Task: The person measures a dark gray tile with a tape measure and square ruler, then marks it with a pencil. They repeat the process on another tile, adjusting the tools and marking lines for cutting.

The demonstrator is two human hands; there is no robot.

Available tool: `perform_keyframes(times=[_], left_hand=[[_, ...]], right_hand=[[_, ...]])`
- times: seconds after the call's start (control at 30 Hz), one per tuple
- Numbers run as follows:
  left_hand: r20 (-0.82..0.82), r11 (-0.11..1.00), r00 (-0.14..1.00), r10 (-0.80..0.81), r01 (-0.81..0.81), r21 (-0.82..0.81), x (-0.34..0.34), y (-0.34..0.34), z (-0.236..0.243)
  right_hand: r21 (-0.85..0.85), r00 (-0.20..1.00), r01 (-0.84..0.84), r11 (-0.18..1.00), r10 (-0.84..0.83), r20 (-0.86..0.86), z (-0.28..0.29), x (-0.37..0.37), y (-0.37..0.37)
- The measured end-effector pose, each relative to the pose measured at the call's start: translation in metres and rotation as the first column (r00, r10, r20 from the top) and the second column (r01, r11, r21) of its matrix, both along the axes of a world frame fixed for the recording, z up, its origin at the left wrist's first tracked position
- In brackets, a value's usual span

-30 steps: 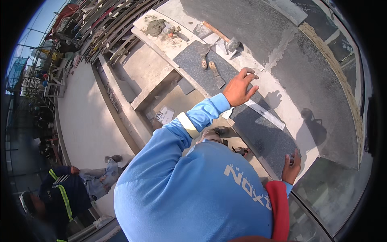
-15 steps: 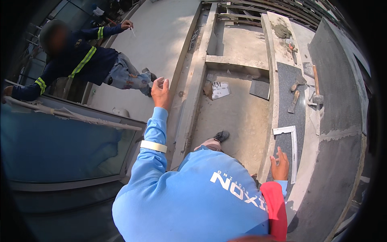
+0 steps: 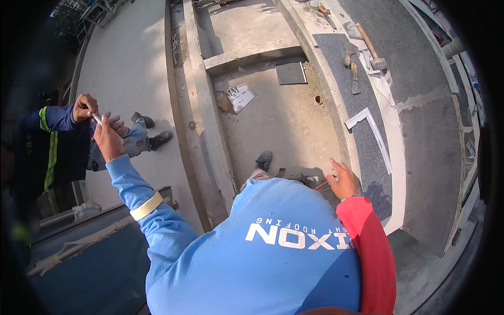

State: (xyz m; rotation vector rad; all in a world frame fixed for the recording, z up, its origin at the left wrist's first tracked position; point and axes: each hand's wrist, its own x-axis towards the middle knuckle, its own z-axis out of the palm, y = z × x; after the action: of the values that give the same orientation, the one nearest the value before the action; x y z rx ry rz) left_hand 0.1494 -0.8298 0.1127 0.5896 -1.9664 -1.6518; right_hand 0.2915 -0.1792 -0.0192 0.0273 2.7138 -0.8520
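Note:
My left hand (image 3: 109, 140) reaches left to a co-worker's hands (image 3: 84, 107), its fingers on a thin white stick that the co-worker also touches. My right hand (image 3: 341, 179) hangs open, fingers spread, beside a dark speckled stone slab (image 3: 331, 68). A white carpenter's square (image 3: 377, 137) lies on that slab. Farther up are two scrapers (image 3: 355, 84) and a wooden-handled mallet (image 3: 378, 63) on the pale ledge around the slab.
Concrete curbs (image 3: 213, 157) border a recessed floor (image 3: 278, 126) with a small dark tile (image 3: 290, 74), a white board (image 3: 240, 98) and a hole (image 3: 318, 99). The co-worker (image 3: 47, 142) stands at left above a dark glazed frame (image 3: 94, 273). A grey panel (image 3: 420, 157) rises at right.
My view and body have turned left. My left hand has swung from above the slab to the co-worker's stick. The co-worker's hands have come together near mine. My right hand has left the slab's end.

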Motion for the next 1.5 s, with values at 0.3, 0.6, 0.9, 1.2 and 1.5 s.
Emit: perform_keyframes(times=[0.3, 0.6, 0.9, 1.2, 1.5], left_hand=[[-0.018, 0.994, 1.0, 0.019, -0.02, -0.103, -0.035, 0.059, -0.031], [0.225, -0.016, 0.005, -0.974, 0.996, -0.089, 0.011, 0.422, -0.143], [0.216, 0.493, 0.455, -0.864, 0.676, 0.548, -0.059, 0.502, -0.15], [-0.118, 0.858, 0.976, -0.183, 0.217, 0.465, -0.061, 0.283, -0.102], [-0.279, 0.865, 0.893, 0.354, -0.199, 0.461, -0.012, 0.044, -0.057]], right_hand=[[0.004, 0.994, 0.086, 0.996, -0.086, 0.063, 0.01, 0.016, -0.049], [-0.533, 0.907, 0.34, 0.775, -0.421, -0.033, 0.014, 0.021, -0.046], [-0.317, 0.793, 0.569, 0.759, -0.608, -0.034, -0.046, 0.089, 0.087], [-0.196, 0.979, 0.206, 0.959, -0.203, 0.034, -0.056, 0.023, 0.22], [-0.261, 0.589, -0.264, 0.929, -0.059, -0.806, 0.084, -0.197, -0.028]])
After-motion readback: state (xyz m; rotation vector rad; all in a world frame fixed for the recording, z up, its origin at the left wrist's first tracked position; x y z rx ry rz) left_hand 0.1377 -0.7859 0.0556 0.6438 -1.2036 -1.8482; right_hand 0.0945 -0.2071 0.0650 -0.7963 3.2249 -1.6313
